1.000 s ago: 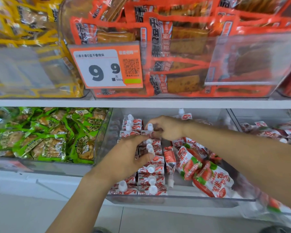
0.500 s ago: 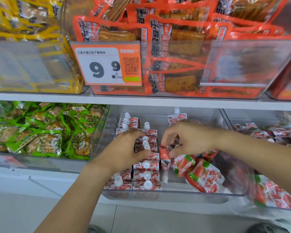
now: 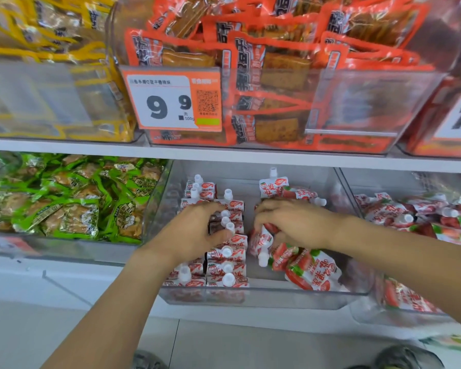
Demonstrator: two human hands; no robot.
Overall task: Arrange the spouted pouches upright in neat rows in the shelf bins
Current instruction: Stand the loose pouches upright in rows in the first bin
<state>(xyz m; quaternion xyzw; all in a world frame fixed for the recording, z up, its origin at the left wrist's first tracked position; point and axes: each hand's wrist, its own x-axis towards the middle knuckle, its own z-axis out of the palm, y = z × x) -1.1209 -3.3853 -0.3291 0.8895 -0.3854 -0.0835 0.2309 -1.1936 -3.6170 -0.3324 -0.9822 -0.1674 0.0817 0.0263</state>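
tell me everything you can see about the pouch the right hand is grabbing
The red-and-white spouted pouch looks like glossy flexible plastic film with red fruit print and a white screw cap at its lower end, so it hangs tilted, spout down. The right hand grips its upper part, fingers curled over it. It sits in the clear plastic shelf bin, between the upright rows of pouches and the loose pile of lying pouches, which it seems to touch.

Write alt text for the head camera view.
Two hands work in a clear shelf bin: the left hand rests on upright rows of spouted pouches, the right hand grips a loose pouch beside them.
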